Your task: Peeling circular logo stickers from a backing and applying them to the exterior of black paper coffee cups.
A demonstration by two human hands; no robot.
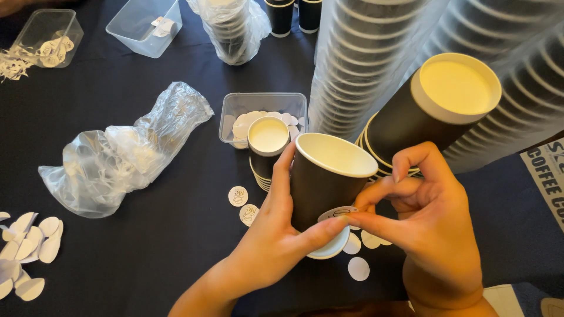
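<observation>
Head view, hands [276,235] grip black cup [320,185]

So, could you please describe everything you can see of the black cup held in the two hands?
The cup is a black paper cup with a white inside and a white rolled rim, empty and tilted with its mouth up and away. The left hand grips its side; the right hand pinches a round white sticker against its lower wall. It is held above the dark table, in front of a short cup stack.
</observation>
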